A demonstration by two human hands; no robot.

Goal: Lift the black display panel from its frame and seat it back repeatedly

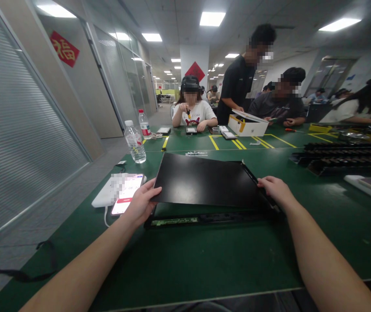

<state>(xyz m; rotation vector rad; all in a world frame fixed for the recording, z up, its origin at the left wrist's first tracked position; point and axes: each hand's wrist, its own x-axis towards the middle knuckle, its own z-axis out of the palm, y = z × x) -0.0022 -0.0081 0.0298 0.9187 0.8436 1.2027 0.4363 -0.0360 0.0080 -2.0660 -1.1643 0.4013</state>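
Observation:
A flat, glossy black screen panel point(201, 181) is tilted above a black frame point(231, 217), its left side raised. My left hand point(144, 203) grips the panel's left edge, thumb on top and fingers underneath. On the other side, my right hand point(277, 190) is closed on the frame's right side, near the panel's right edge; its fingertips are partly hidden. A narrow green circuit board point(174, 221) shows along the near side of the frame. The panel covers most of the frame's inside.
Left of the panel lie a lit phone point(127, 195) and a white box point(104, 193) with a cable. Two bottles stand behind them, the nearer a clear water bottle point(135, 143). Black frame strips point(341, 156) are stacked at right. Several people are across the green table point(205, 264).

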